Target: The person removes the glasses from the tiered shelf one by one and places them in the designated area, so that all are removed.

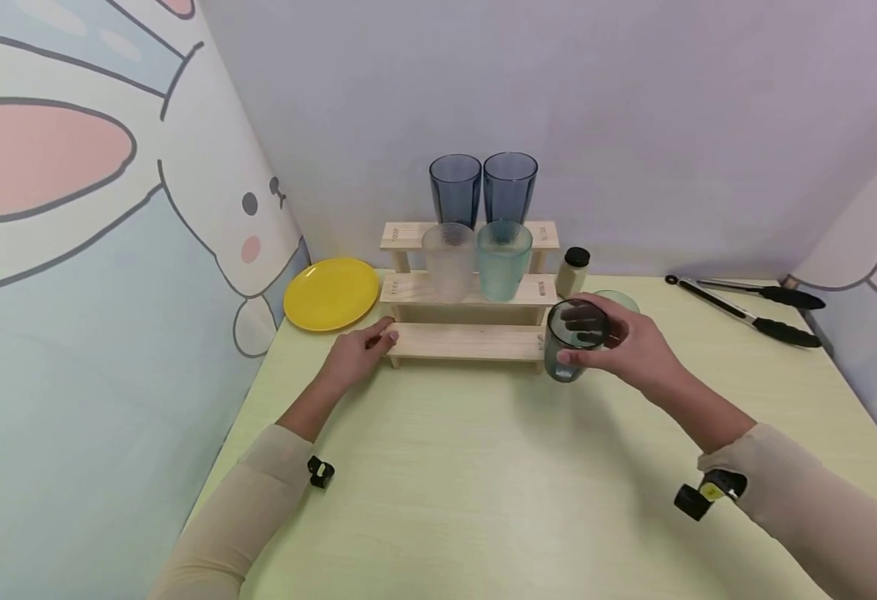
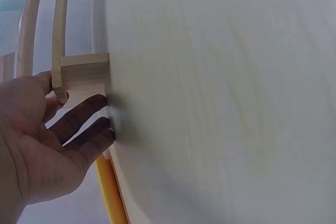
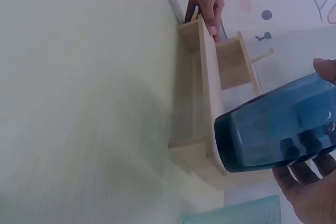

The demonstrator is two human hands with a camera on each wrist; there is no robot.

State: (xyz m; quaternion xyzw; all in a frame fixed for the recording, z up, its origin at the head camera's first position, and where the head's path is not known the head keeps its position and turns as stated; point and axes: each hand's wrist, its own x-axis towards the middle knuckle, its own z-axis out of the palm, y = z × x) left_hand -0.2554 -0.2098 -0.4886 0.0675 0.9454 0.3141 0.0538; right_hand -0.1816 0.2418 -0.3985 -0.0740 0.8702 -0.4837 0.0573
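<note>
My left hand [image 1: 354, 357] pinches the left end of the lowest step of a three-tier wooden rack [image 1: 468, 342]; the left wrist view has the thumb above the board and a finger beneath it. My right hand [image 1: 644, 350] grips a dark blue-grey glass [image 3: 273, 129] around its side, off the table by the right end of that step. Two blue glasses [image 1: 456, 187] stand on the top tier. On the middle tier are a clear frosted glass [image 1: 449, 262] and a teal frosted glass [image 1: 503, 262]. The lowest step carries nothing.
A yellow plate [image 1: 331, 294] lies left of the rack. To its right stands a black-lidded jar [image 1: 573, 271], and a pale green glass [image 1: 622, 300] is partly hidden behind my right hand. Two pairs of black-handled tongs [image 1: 742, 312] lie at the back right, near the wall.
</note>
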